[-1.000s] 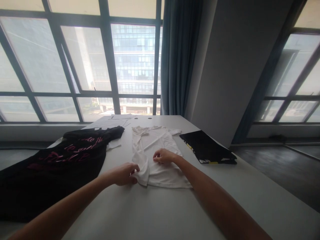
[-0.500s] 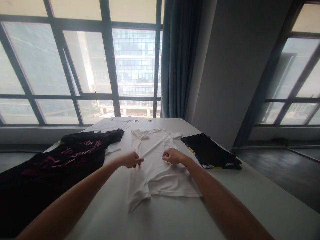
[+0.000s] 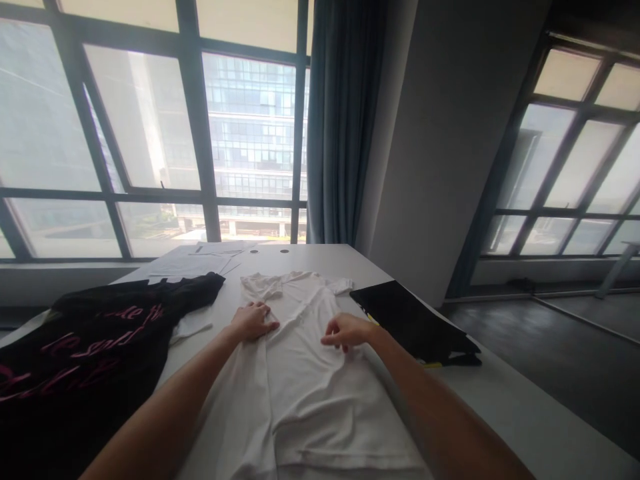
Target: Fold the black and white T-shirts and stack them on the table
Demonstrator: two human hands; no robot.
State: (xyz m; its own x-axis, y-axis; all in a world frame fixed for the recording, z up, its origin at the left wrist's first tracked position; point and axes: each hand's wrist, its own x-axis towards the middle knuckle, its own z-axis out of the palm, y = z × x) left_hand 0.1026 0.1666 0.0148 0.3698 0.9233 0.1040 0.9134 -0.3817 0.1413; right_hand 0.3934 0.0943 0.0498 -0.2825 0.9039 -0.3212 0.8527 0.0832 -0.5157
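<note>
A white T-shirt [image 3: 305, 373] lies on the white table [image 3: 505, 400], its neck end away from me and its lower part wrinkled near me. On its left edge rests my left hand [image 3: 254, 322], fingers apart and lying on the cloth. Over the right half of the shirt is my right hand [image 3: 346, 331], its thumb and fingers closed together at the fabric; whether cloth is between them is too small to tell.
A black shirt with pink lettering [image 3: 100, 340] spreads over the left side. A folded black garment [image 3: 415, 320] lies at the right. Paper sheets [image 3: 185, 262] are at the far left, before windows and a blue curtain [image 3: 333, 133].
The white shirt now reaches further toward me, its lower part spread larger. My left hand has gone from a pinch to lying flatter. The view has shifted a little to the right.
</note>
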